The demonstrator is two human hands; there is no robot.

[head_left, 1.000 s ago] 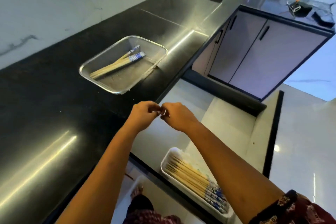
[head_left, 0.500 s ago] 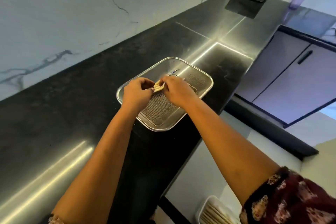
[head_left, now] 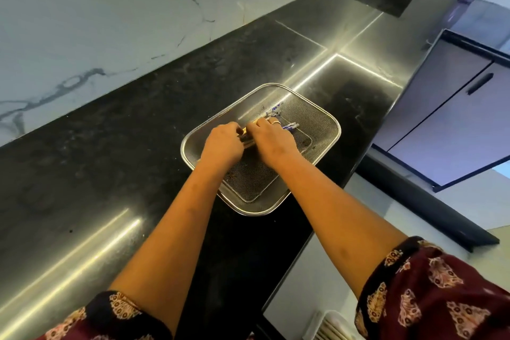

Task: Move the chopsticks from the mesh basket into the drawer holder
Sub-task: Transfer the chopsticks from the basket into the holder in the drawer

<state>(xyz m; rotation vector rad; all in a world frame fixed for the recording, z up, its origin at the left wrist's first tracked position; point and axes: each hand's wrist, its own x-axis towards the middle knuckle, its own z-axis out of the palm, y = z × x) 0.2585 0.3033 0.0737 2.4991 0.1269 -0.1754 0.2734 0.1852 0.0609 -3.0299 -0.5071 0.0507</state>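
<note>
hidden bits: most of the chopsticks point(head_left: 278, 119) sit under both hands, so only the blue-patterned ends poking out toward upper right of centre and a pale sliver between the hands show. Can't count them.
cut off: the drawer holder point(head_left: 329, 326) is barely in frame at the bottom edge, just a white corner with pale sticks inside, rest chopped off.
hard to make out: whether the bundle is lifted or lying on the mesh, honestly can't tell.
left hand point(head_left: 223, 143): curled down into the mesh basket point(head_left: 317, 119), fingers closed round the plain end of the chopsticks.
right hand point(head_left: 269, 136): right beside the left, nearly touching it, fingers folded over the same bundle further along; a ring shows on one finger.
mesh basket: centre of frame, on the dark desk point(head_left: 124, 146), close to its right edge.
sleeves: dark red patterned fabric in both bottom corners.
backdrop: marble wall point(head_left: 96, 8) upper left, grey cabinet doors point(head_left: 455, 119) on the right.
</note>
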